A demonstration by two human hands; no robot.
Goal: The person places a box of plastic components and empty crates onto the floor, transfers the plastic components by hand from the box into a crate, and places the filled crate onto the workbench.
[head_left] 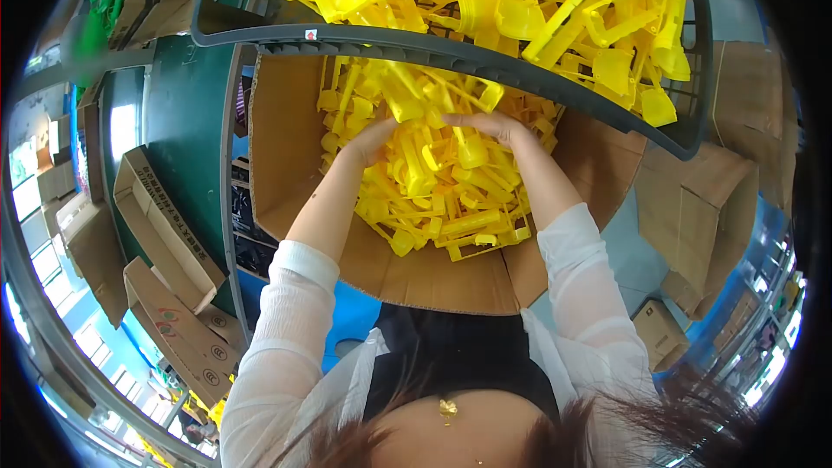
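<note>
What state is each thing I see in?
Left hand: against yellow pieces, fingers mostly hidden
Right hand: beside the pieces, grip unclear
Yellow pieces: loose, jumbled
Large cardboard box: open, holding pieces
Dark basket: heaped with similar pieces
Long narrow carton: open

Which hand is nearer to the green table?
Left. The left hand is among the yellow parts, on the side toward the green table; the right hand is farther across.

A carton (pixel 433 282) is filled with plastic pieces (pixel 455 186); beyond it, a crate (pixel 286 34) is heaped with more. At left, boxes (pixel 162 208) are laid on a counter (pixel 186 121); at right, cardboard containers (pixel 693 195) are set on the floor (pixel 637 247).
</note>
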